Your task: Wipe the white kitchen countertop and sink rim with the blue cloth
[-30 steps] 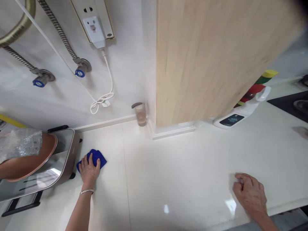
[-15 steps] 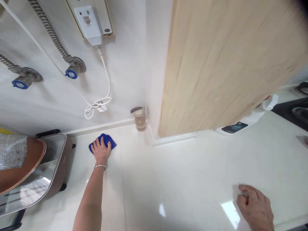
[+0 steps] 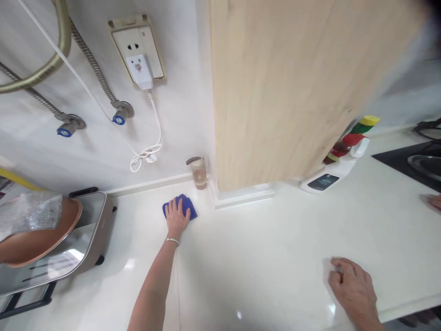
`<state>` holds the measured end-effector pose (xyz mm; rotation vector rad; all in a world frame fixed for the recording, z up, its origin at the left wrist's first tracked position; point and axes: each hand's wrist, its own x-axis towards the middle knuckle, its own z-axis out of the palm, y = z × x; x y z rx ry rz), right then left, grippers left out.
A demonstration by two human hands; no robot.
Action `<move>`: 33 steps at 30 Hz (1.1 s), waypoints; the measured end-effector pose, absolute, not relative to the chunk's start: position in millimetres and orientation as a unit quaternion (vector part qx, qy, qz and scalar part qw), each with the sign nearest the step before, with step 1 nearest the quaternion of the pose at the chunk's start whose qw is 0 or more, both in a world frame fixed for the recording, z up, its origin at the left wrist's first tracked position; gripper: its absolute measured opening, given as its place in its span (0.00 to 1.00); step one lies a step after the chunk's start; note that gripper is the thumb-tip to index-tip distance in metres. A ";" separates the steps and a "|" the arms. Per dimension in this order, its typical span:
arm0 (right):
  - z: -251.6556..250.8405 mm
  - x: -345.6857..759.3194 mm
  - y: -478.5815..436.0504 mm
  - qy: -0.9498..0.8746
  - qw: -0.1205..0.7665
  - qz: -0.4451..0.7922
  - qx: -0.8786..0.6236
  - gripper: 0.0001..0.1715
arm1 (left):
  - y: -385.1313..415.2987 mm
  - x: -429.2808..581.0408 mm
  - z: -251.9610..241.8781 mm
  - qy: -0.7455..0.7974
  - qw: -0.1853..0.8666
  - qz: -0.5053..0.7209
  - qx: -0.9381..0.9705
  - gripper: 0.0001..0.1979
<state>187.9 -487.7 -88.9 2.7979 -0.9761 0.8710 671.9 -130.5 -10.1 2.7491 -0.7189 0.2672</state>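
My left hand (image 3: 177,218), with a bracelet at the wrist, presses a folded blue cloth (image 3: 189,208) onto the white countertop (image 3: 262,257). Its fingers are spread over the cloth, which sticks out past them. Just behind the cloth, in the wall corner, stands a small clear jug (image 3: 199,174) with a grey-brown handle. My right hand (image 3: 354,287) rests on the countertop at the lower right, fingers loosely curled in, with nothing visible in them.
A rectangular electric pan (image 3: 98,230) holding a copper-coloured pan (image 3: 37,243) stands left. Valves (image 3: 120,116), a plugged-in cord (image 3: 160,128) and a wooden panel (image 3: 275,92) line the wall. Right are a white bottle (image 3: 325,179), a black hob (image 3: 423,156) and another person's hand (image 3: 434,201).
My left hand has slid the blue cloth rightward along the countertop, closer to the jug. My right hand stays curled on the counter. The view has shifted, showing more of the wall socket.
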 end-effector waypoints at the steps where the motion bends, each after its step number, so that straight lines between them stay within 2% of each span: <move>1: -88.7 188.1 -487.7 -0.311 0.025 0.284 0.906 0.14 | -128.7 661.6 -10.5 -0.255 0.141 0.094 0.952 0.33; 17: -94.5 194.2 -491.9 -0.301 0.022 0.307 0.903 0.11 | -110.2 462.2 -38.4 -0.404 0.145 0.096 0.898 0.34; 24: -93.0 194.3 -491.2 -0.295 0.022 0.321 0.900 0.10 | -36.6 429.5 -28.7 -0.448 0.119 0.099 0.880 0.36; 33: -98.3 188.2 -494.1 -0.297 0.018 0.296 0.908 0.12 | 76.6 466.0 -25.4 -0.354 0.094 0.109 0.924 0.32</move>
